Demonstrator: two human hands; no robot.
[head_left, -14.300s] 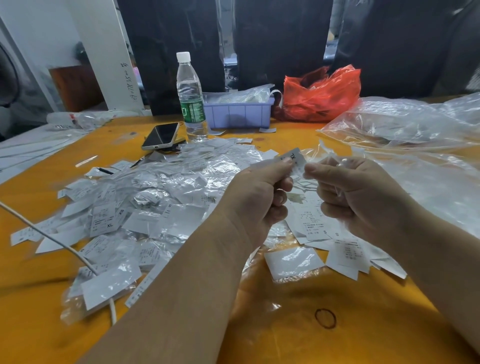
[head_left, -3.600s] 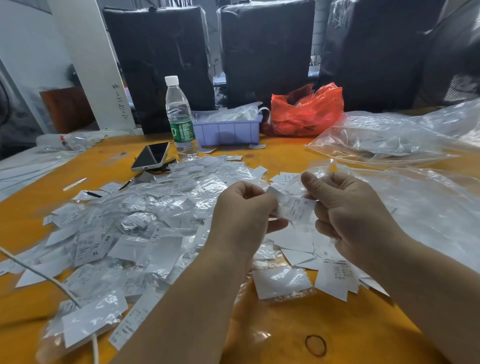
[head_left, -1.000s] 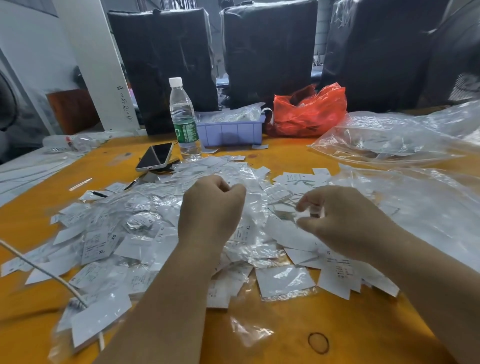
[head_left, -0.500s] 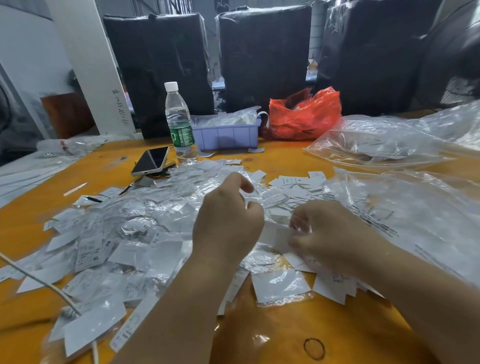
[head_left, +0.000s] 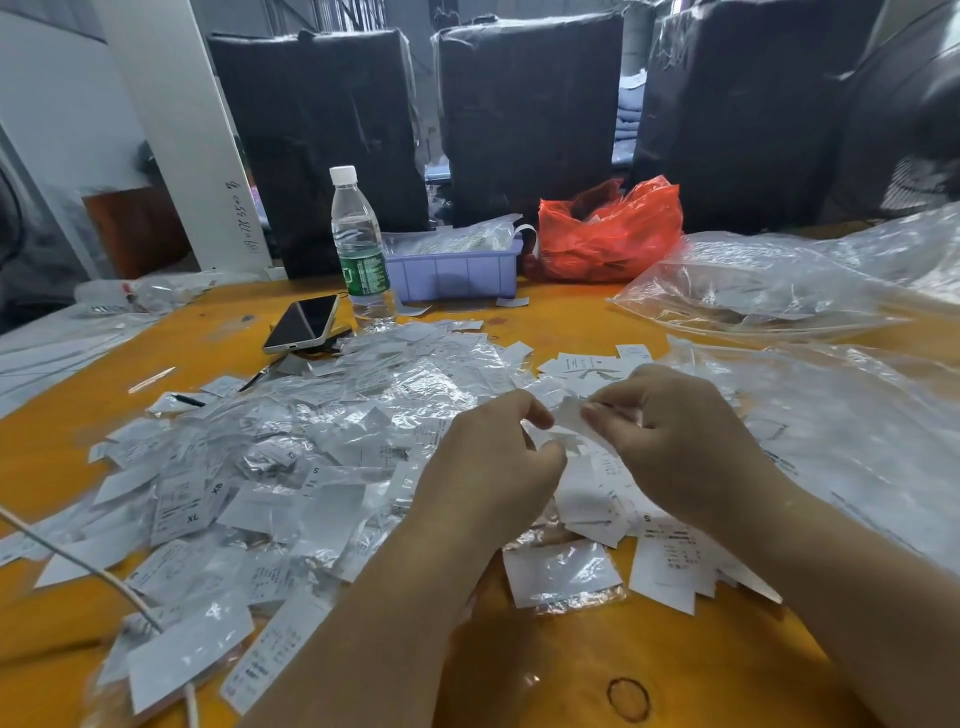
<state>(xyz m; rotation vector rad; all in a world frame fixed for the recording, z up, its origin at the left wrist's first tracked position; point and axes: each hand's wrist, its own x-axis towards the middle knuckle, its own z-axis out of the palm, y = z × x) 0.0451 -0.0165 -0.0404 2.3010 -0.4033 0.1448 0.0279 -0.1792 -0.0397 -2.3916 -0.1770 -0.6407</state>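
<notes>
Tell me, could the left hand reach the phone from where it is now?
Probably yes. The phone lies beyond the left hand, with only the low pile of labels between them; the water bottle stands beside it, off the path. The hand seems to pinch a label, though.

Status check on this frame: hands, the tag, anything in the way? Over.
Right hand pinching white tag, held above pile of tags. Left hand curled at the tag's edge, grip unclear. Nothing between the hands.

We note bare table (head_left: 545, 670) nearest us; labels (head_left: 291, 467) crowd the left, bottle (head_left: 360, 244) and phone (head_left: 301, 323) block beyond.
</notes>
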